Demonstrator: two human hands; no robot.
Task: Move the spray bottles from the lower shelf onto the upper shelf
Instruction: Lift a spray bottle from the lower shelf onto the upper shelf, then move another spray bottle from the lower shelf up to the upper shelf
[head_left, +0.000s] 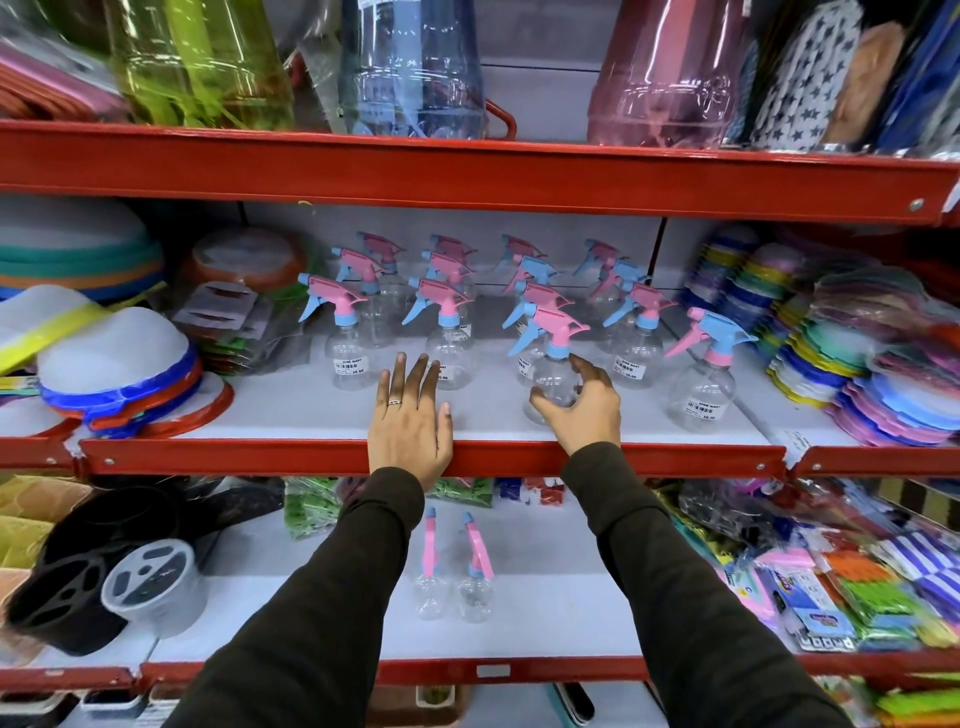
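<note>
Several clear spray bottles with pink and blue trigger heads stand in rows on the upper shelf (311, 415). My right hand (582, 405) curls around the round body of the front middle spray bottle (551, 366), which stands upright on that shelf, thumb low on its left and fingers behind it. My left hand (410, 415) lies flat and open on the bare shelf front, fingers pointing at another bottle (449, 348). On the lower shelf (545, 623), two spray bottles (431, 577) (475, 582) stand side by side between my forearms.
Stacked mesh food covers (114, 374) fill the upper shelf's left, stacks of coloured plates (852, 374) its right. A black and grey holder (104, 587) and packaged goods (841, 587) flank the lower shelf. Large tinted bottles (415, 67) stand above. Red shelf lips (467, 171) jut forward.
</note>
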